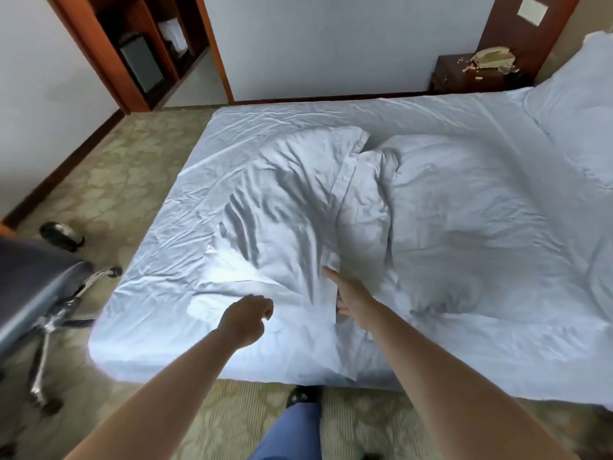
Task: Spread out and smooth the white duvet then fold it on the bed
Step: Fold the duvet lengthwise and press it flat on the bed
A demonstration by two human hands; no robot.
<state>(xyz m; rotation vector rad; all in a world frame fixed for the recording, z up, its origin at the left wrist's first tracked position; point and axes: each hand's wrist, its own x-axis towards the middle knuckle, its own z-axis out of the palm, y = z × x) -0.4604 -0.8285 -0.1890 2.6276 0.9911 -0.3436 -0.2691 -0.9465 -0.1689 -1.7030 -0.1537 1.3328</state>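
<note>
The white duvet (431, 207) lies rumpled across the bed (298, 109), bunched in two humps with a folded flap between them. My left hand (247, 315) is curled into a fist over the duvet's near left part; whether it pinches fabric is hidden. My right hand (348, 295) grips the edge of the flap near the bed's front, thumb on top and fingers tucked under the cloth. The fabric rises in taut creases from that grip toward the left hump.
An office chair (36, 287) stands at the left beside the bed. A dark wooden nightstand (464, 74) with a telephone stands at the far wall. Pillows (583, 104) lie at the far right. Patterned carpet runs along the bed's front and left.
</note>
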